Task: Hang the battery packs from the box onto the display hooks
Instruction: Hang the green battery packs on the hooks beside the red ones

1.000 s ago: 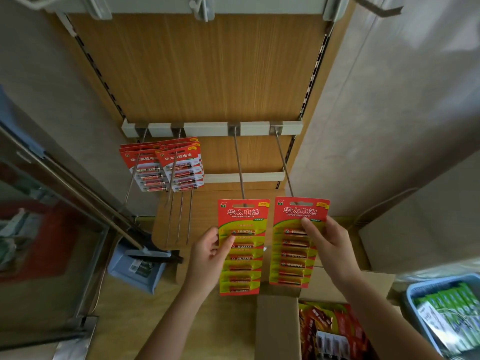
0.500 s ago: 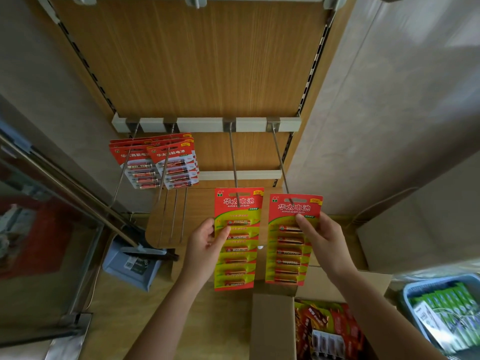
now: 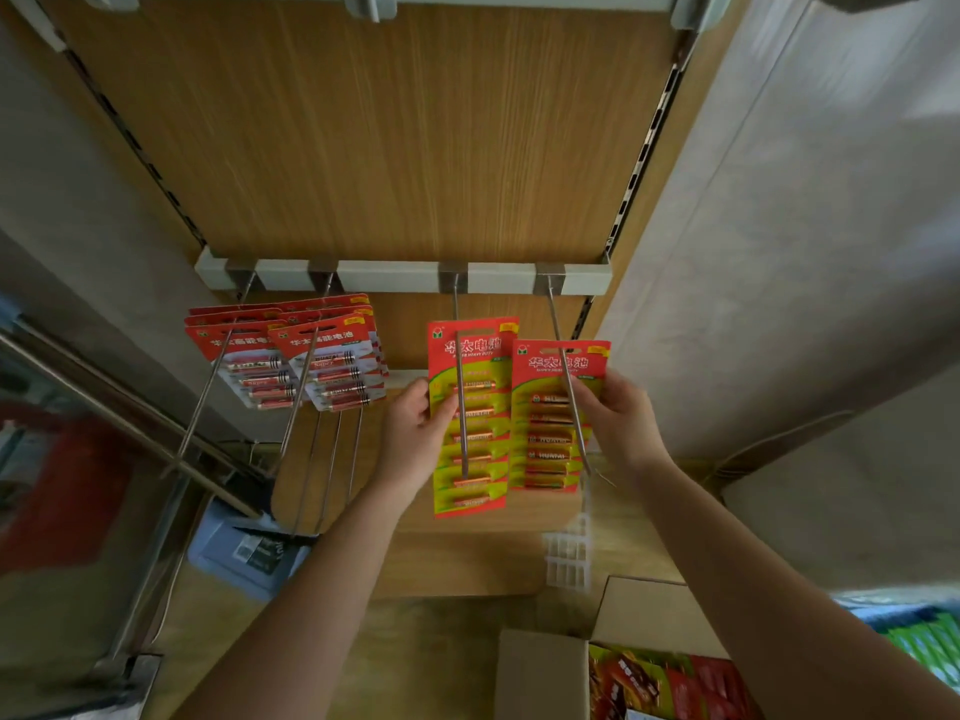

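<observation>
Right now on my feed both hands are up at the white hook rail (image 3: pixel 400 275), which is fixed across a wood-grain back panel (image 3: pixel 389 137). The left hand (image 3: pixel 415 433) pinches the left edge of one battery pack (image 3: pixel 483 444), thumb on the front and fingers behind. The right hand (image 3: pixel 618 423) pinches the right edge of a second battery pack (image 3: pixel 550 439) the same way.

Both cards are red, yellow and green and carry 华太电池 in large characters, with a small line that looks like "SUPER HEAVY DUTY" under it. I can read "HUATAI" on several of the cells. The third hook (image 3: pixel 460 366) runs down across the face of the left pack from its hang slot, and the fourth hook (image 3: pixel 556 324) does the same on the right pack, so each card appears threaded onto its rod. The left pack sits higher and its right edge overlaps the right pack.

On the two hooks further left hang stacks of red-and-white battery cards (image 3: pixel 337 366). Their header seems to read 华太高能电池, and one cell says "Super".

At the bottom right stands the open cardboard box (image 3: pixel 545 667), with more red and yellow packs (image 3: pixel 649 678) inside. To the right of it is a blue basket (image 3: pixel 883 613) of green packets, blurred.
</observation>
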A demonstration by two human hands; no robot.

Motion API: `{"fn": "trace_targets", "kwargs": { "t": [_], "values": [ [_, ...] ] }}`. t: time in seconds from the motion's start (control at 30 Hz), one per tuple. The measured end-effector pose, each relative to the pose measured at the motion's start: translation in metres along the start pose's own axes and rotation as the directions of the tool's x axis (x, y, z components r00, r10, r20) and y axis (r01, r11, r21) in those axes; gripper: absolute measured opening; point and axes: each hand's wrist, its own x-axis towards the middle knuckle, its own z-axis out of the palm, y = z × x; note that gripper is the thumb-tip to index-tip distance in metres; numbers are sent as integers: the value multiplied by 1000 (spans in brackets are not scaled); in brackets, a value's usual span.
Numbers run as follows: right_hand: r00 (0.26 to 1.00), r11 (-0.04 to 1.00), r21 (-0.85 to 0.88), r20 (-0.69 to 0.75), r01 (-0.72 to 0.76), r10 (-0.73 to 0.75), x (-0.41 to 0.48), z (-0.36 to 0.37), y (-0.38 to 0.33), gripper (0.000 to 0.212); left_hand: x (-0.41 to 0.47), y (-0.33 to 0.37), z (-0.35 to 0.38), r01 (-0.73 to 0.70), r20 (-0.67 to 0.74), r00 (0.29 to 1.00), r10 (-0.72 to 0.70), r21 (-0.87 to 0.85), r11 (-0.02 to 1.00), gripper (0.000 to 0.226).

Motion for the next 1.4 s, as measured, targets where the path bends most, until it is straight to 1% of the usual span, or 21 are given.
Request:
{"fn": "trace_targets", "kwargs": {
  "t": [0.07,0.13,0.23,0.33,0.47,0.53,0.6,0.67,0.73,0.8,0.87,0.97,1.03,1.17,1.23,1.3,1.4],
  "values": [
    [1000,999,-34,-4,11,-11,17,4,-3,18,16,1,-1,13,-15,1000,-13,18,1000,8],
    [1000,998,-61,-16,5,-6,30,6,-7,19,30,1,-2,33,-38,999,-31,57,998,15],
    [1000,996,-91,-10,-16,15,46,8,-13,22,42,2,0,55,-63,997,-49,110,992,17],
    [1000,993,-118,-16,-29,27,53,10,-16,26,51,4,2,108,-59,993,-100,165,980,15],
    [997,985,-165,-61,-58,48,53,9,-15,31,56,7,4,186,-63,982,-175,245,952,20],
    [994,981,-179,-97,-70,54,46,6,-13,33,53,8,4,195,-61,981,-185,260,946,23],
    [989,972,-219,-138,-84,55,33,0,-12,36,46,4,4,171,-49,985,-164,231,958,23],
    [984,962,-253,-168,-105,63,16,-7,-8,38,33,1,5,134,-68,990,-122,214,968,24],
    [979,950,-274,-177,-150,103,-5,-15,0,34,13,-6,8,95,-125,990,-61,288,953,28],
    [976,933,-310,-171,-182,134,-29,-23,13,28,-13,-15,13,53,-143,990,5,403,913,26],
    [976,909,-368,-162,-198,147,-55,-32,29,25,-41,-24,22,12,-76,997,32,516,856,19],
    [966,858,-446,-161,-255,203,-97,-49,55,25,-82,-38,39,-56,89,996,-2,639,768,15],
    [958,823,-492,-160,-285,236,-125,-64,72,24,-108,-43,53,-96,164,986,-24,683,724,14],
    [958,792,-543,-99,-279,270,-179,-102,104,22,-160,-54,90,-178,280,959,-50,728,662,16],
    [951,769,-572,-66,-285,303,-204,-124,121,23,-187,-63,112,-207,322,945,-64,736,644,16],
    [934,744,-590,-52,-314,353,-227,-147,140,21,-214,-75,136,-208,343,936,-85,730,651,15],
    [909,703,-618,-44,-351,414,-255,-182,171,23,-249,-93,172,-148,328,935,-132,701,697,13]
  ]
}}
